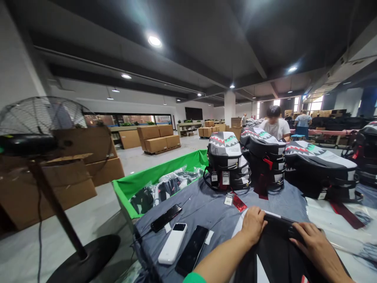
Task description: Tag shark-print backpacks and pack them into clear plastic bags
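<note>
My left hand (253, 225) and my right hand (312, 245) both grip the upper edge of a black backpack (277, 255) lying at the near end of the table, with a white panel showing on its front. Beyond it, several shark-tooth-patterned grey and black backpacks (225, 157) stand in a row, with hang tags dangling. A grey cloth (200, 208) covers the table. Left of my hands lie a white power bank (172, 243) and a black smartphone (192, 250), with a second black smartphone (166, 218) farther off.
A green-lined bin (156, 182) of plastic-bagged items stands beside the table's left edge. A pedestal fan (38, 122) stands to the left, with cardboard boxes (156, 138) beyond. A co-worker in a white T-shirt (275, 129) sits behind the backpacks.
</note>
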`<state>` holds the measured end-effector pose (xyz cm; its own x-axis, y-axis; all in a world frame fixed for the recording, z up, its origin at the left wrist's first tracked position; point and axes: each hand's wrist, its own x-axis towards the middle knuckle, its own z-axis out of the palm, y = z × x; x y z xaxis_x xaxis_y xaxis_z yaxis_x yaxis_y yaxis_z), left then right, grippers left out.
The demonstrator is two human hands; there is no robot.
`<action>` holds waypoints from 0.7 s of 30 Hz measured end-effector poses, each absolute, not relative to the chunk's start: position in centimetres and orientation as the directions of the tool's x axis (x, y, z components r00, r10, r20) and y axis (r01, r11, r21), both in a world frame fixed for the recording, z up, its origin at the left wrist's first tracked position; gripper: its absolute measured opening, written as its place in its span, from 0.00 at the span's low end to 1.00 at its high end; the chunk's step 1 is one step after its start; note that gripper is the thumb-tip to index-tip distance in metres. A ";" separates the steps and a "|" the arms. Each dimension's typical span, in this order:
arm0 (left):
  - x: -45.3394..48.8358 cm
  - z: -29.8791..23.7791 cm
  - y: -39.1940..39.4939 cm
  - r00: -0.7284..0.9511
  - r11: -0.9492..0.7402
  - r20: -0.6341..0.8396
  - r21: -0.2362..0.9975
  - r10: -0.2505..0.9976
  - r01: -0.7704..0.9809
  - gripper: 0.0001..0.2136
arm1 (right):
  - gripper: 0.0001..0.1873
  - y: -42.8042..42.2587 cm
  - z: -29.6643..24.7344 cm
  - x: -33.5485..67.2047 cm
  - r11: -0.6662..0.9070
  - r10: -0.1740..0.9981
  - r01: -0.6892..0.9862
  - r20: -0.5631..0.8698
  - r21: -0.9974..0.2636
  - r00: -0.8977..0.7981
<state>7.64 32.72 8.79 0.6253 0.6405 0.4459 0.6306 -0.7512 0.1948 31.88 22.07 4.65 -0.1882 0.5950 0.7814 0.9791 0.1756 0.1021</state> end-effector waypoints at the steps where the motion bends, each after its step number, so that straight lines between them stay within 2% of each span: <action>1: 7.6 8.4 32.2 0.621 -0.750 0.451 0.196 0.641 0.632 0.10 | 0.27 22.0 4.5 31.9 0.187 0.582 0.975 0.786 0.119 -0.207; 5: 7.2 7.1 30.7 0.616 -0.745 0.449 0.202 0.647 0.636 0.09 | 0.25 21.6 4.5 31.9 0.165 0.611 0.969 0.752 0.187 -0.249; 8: 6.8 7.0 30.7 0.621 -0.747 0.444 0.203 0.646 0.633 0.08 | 0.27 21.4 4.7 31.9 0.024 0.618 0.974 0.763 0.225 -0.191; 10: 6.7 7.3 31.0 0.624 -0.752 0.447 0.202 0.641 0.627 0.08 | 0.31 21.3 4.7 31.6 -0.034 0.604 0.978 0.784 0.206 -0.144; 14: 6.4 8.1 31.5 0.642 -0.772 0.456 0.193 0.617 0.605 0.08 | 0.31 20.7 4.9 30.9 0.029 0.583 0.985 0.797 0.172 -0.156; 18: 5.6 8.0 30.5 0.671 -0.797 0.452 0.181 0.588 0.576 0.07 | 0.25 19.7 5.6 30.2 0.098 0.545 0.959 0.792 0.265 -0.275; 21: 4.5 6.9 28.5 0.704 -0.818 0.438 0.152 0.559 0.555 0.10 | 0.19 18.4 5.3 29.8 0.115 0.572 0.939 0.751 0.325 -0.330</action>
<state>4.47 28.50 6.86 0.7039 0.5591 0.4382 0.5549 -0.8179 0.1522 29.79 18.36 5.31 -0.3302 0.5723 0.7506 0.9386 0.1150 0.3252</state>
